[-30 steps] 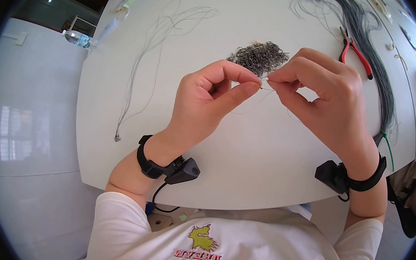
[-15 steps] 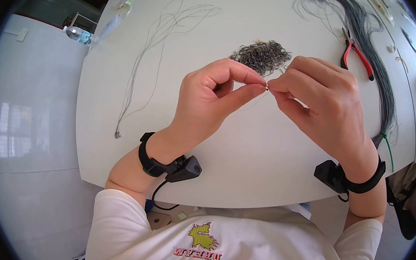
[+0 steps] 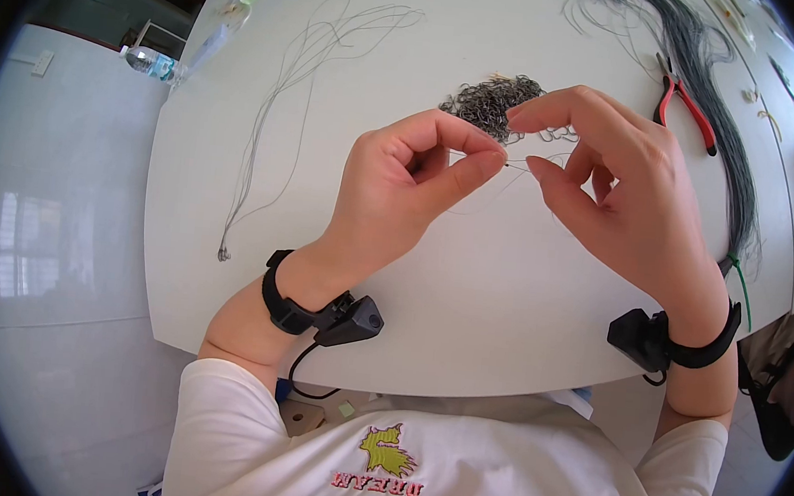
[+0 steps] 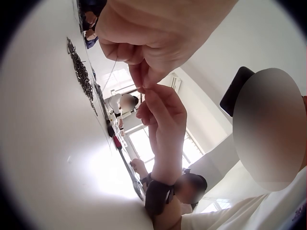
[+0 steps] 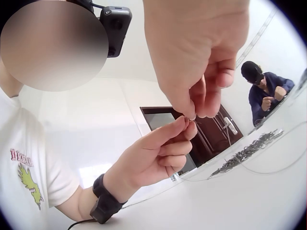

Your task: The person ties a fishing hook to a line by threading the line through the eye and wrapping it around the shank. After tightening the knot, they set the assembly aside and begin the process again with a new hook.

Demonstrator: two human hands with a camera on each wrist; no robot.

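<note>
My left hand (image 3: 497,158) pinches a thin grey wire (image 3: 514,166) between thumb and forefinger, a little above the white table (image 3: 465,330). The wire's short end sticks out to the right. My right hand (image 3: 522,141) is right next to it, thumb and forefinger spread apart, and the thumb tip touches the wire's end. In the left wrist view the left hand (image 4: 141,87) and the right hand (image 4: 152,103) meet fingertip to fingertip. The right wrist view shows the same meeting of the right hand (image 5: 194,114) and the left hand (image 5: 184,125).
A pile of small dark wire pieces (image 3: 490,103) lies just behind the hands. Red-handled pliers (image 3: 685,111) and a long bundle of grey wires (image 3: 712,96) lie at the right. Loose thin wires (image 3: 283,96) lie at the left, a water bottle (image 3: 151,64) beyond the table's edge.
My right hand has let go of the wire: its forefinger has lifted up and away, the thumb stays at the wire's end. My left hand keeps its pinch in nearly the same place.
</note>
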